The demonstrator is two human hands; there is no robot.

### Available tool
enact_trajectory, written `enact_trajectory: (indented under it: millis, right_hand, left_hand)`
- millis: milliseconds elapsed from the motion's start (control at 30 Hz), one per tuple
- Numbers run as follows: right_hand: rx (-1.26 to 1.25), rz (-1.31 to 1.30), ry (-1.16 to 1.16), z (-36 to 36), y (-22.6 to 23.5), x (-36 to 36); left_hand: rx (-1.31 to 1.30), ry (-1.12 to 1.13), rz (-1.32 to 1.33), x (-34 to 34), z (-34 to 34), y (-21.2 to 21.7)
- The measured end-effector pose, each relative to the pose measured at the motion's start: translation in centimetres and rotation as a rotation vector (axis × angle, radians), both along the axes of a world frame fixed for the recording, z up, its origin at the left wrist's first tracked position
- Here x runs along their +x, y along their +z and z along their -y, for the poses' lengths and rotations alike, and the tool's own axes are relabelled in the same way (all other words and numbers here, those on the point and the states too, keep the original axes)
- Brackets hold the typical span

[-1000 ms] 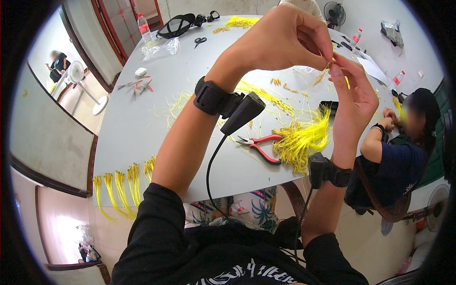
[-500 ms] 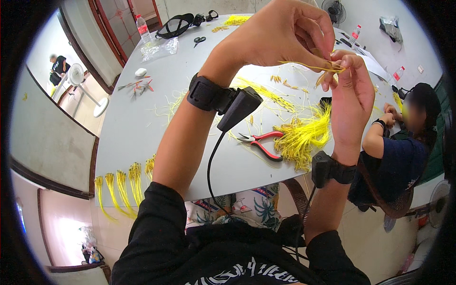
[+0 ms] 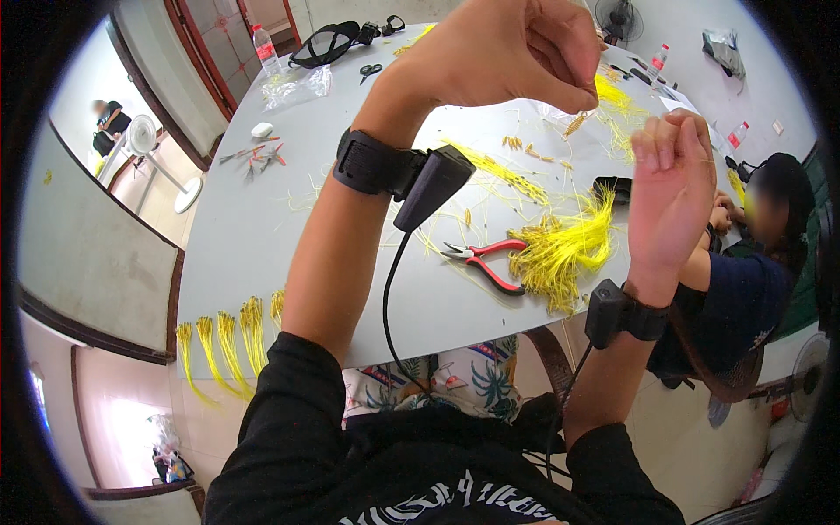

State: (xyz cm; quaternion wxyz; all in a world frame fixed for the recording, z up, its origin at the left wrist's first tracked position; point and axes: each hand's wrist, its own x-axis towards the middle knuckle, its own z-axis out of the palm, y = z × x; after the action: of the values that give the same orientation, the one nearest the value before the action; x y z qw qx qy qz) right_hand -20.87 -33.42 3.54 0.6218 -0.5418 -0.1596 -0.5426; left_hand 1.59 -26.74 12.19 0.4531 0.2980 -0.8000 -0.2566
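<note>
My left hand (image 3: 512, 57) is raised over the far part of the table, its thumb and fingers pinched together. A small gold braided piece (image 3: 575, 125) shows just below its thumb tip and seems to hang from the pinch. To the right, my right hand (image 3: 669, 179) is held up with its fingers curled in, slightly blurred; anything in them is hidden. Below the hands lies a large bundle of yellow threads (image 3: 573, 249) with gold ends. Beside it rest red-and-black pliers (image 3: 490, 262), jaws apart. Farther left are loose yellow strands (image 3: 499, 171).
Several small yellow bundles (image 3: 227, 341) line the near-left table edge. Small scissors (image 3: 370, 72), a plastic bag (image 3: 297, 87) and a bottle (image 3: 265, 51) sit at the far left. A black box (image 3: 612, 188) stands beside the big bundle. At the right sits another person (image 3: 731, 289).
My hands have come apart: the right moved right and down, the left slightly up and left. The yellow strand that stretched between them no longer shows there.
</note>
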Motion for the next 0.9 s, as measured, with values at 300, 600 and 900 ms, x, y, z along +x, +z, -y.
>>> enact_trajectory:
  millis: [300,600,900]
  right_hand:
    - [-0.217,-0.355,-1.165,-0.6,0.5,0.5]
    - [-0.218,-0.412,-0.861,-1.2,0.0,1.2]
    - [-0.133,-0.436,-0.975,-1.2,-0.3,1.7]
  left_hand:
    - [0.009,-0.079,-0.012,-0.4,0.6,-0.4]
    - [0.015,-0.06,0.025,-0.4,0.7,-0.5]
    - [0.009,-0.05,0.009,-0.3,1.0,-0.6]
